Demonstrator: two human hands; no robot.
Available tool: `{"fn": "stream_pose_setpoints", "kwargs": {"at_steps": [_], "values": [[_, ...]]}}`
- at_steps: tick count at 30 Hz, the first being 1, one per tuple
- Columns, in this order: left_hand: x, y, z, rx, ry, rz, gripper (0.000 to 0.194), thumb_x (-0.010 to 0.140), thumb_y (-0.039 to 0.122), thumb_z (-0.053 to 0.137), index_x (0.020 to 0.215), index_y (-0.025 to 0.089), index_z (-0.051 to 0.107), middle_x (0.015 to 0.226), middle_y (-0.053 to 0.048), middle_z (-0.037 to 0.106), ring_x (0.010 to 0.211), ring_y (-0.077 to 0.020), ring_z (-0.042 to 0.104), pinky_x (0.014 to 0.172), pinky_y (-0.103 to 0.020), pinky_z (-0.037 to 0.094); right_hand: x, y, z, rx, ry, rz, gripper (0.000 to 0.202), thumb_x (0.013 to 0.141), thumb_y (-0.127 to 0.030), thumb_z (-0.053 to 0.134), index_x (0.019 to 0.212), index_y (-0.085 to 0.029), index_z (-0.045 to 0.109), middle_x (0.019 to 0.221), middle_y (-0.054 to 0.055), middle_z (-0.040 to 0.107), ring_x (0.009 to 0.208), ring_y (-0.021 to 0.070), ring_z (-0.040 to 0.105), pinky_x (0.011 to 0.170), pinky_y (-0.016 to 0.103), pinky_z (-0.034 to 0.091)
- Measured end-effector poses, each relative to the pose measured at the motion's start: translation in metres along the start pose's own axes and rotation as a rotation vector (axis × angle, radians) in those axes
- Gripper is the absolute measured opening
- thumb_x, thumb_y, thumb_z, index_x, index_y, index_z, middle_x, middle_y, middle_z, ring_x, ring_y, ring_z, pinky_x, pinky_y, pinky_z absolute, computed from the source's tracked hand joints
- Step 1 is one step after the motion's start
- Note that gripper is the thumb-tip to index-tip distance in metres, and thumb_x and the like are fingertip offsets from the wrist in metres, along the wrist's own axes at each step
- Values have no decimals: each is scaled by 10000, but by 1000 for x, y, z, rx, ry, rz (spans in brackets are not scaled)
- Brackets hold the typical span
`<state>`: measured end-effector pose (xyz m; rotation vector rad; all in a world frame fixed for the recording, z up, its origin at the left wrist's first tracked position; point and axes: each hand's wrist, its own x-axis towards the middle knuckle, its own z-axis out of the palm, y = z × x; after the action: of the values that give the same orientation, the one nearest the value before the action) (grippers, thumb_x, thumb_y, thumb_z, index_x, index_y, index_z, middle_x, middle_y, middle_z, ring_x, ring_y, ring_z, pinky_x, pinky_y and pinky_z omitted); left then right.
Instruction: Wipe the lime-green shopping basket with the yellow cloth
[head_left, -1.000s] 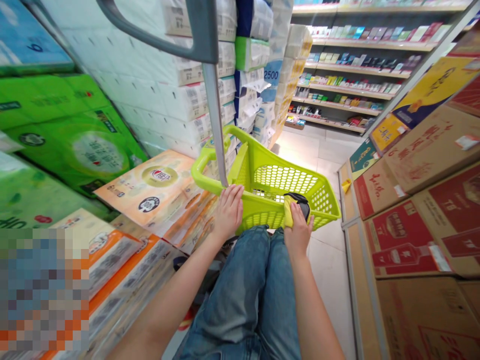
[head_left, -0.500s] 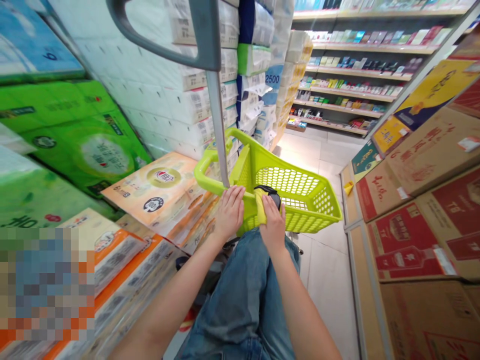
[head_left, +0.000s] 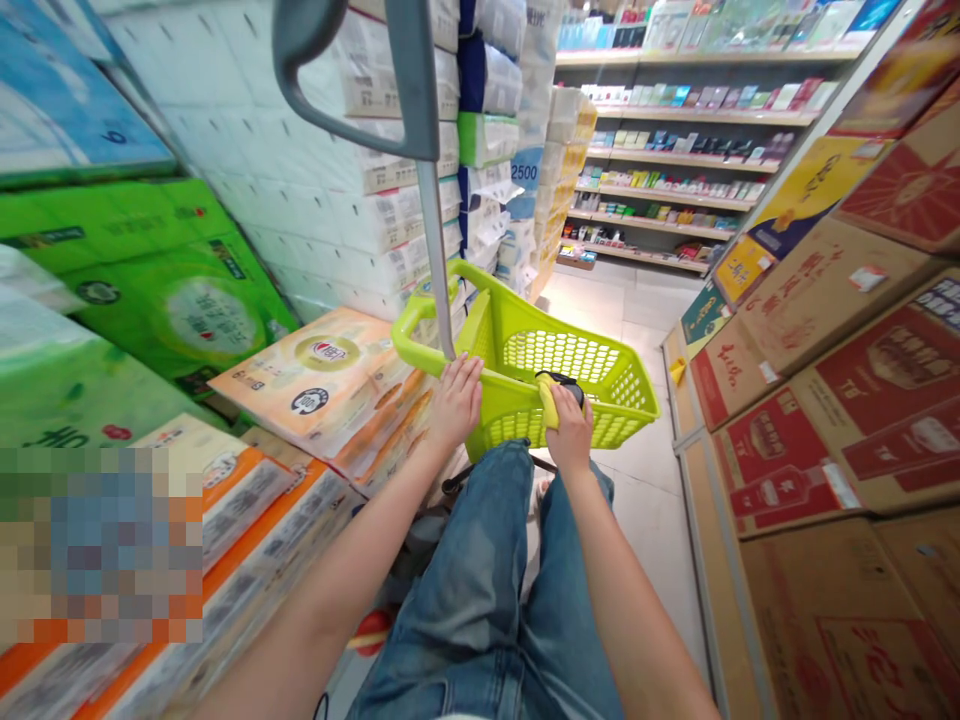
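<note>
A lime-green plastic shopping basket [head_left: 517, 325] with a mesh of holes stands ahead of my knees. A grey pull handle on a metal pole [head_left: 433, 250] rises at its near left corner. My left hand [head_left: 456, 402] is over the basket's near rim beside the foot of the pole, its fingers close together. Farther right on the same rim, my right hand [head_left: 571, 432] is closed on a yellow cloth [head_left: 549, 402]. A black item [head_left: 568, 384] shows just beyond its fingers; I cannot make out what it is.
Tissue packs, among them an orange one [head_left: 315, 375] and a green one [head_left: 180, 290], are stacked at my left. Red and brown cartons [head_left: 787, 455] line the right side. Product shelves [head_left: 675, 160] stand across the far end of the tiled aisle [head_left: 652, 510].
My right hand has moved right along the basket's rim with the yellow cloth and black item, farther from my left hand. My left hand stays on the rim. The view has shifted slightly.
</note>
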<state>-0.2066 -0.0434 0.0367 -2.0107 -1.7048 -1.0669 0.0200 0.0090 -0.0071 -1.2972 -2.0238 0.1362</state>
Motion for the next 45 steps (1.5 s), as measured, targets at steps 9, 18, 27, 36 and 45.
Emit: {"fn": "stream_pose_setpoints", "kwargs": {"at_steps": [9, 18, 27, 36, 45], "values": [[25, -13, 10, 44, -39, 10, 437, 1022, 280, 373, 1419, 173, 521, 1439, -124, 561, 1466, -251, 377, 1219, -500, 298, 7, -5, 2, -22, -2, 12, 714, 730, -65, 454, 1441, -126, 484, 1474, 138, 558, 1402, 217, 449, 1236, 450, 175], [40, -22, 26, 52, -53, 60, 377, 1019, 370, 424, 1315, 247, 622, 1425, -102, 550, 1486, -266, 331, 1219, -505, 292, -24, 24, -21, -81, 42, 75, 769, 703, -24, 425, 1457, -172, 473, 1485, 107, 553, 1421, 210, 433, 1252, 472, 116], [42, -11, 35, -3, 72, -1, 369, 1046, 398, 401, 1255, 190, 623, 1427, -92, 568, 1503, -238, 307, 1276, -545, 63, -87, 128, -82, -177, 145, 271, 753, 721, -60, 388, 1454, -208, 468, 1483, 111, 553, 1403, 223, 466, 1235, 572, 98], [21, 112, 105, -75, -349, 447, 502, 994, 329, 476, 1462, 147, 465, 1472, -110, 547, 1415, -247, 452, 1230, -465, 285, -77, 130, -76, -117, 157, 273, 690, 756, -62, 369, 1426, -162, 498, 1465, 128, 568, 1419, 222, 452, 1239, 526, 174], [-3, 115, 107, -189, -286, 309, 434, 998, 250, 449, 1422, 165, 497, 1393, -82, 600, 1355, -236, 479, 1229, -456, 303, -99, 119, -83, -78, 160, 213, 726, 758, -41, 381, 1456, -218, 475, 1465, 85, 573, 1425, 203, 457, 1249, 514, 171]]}}
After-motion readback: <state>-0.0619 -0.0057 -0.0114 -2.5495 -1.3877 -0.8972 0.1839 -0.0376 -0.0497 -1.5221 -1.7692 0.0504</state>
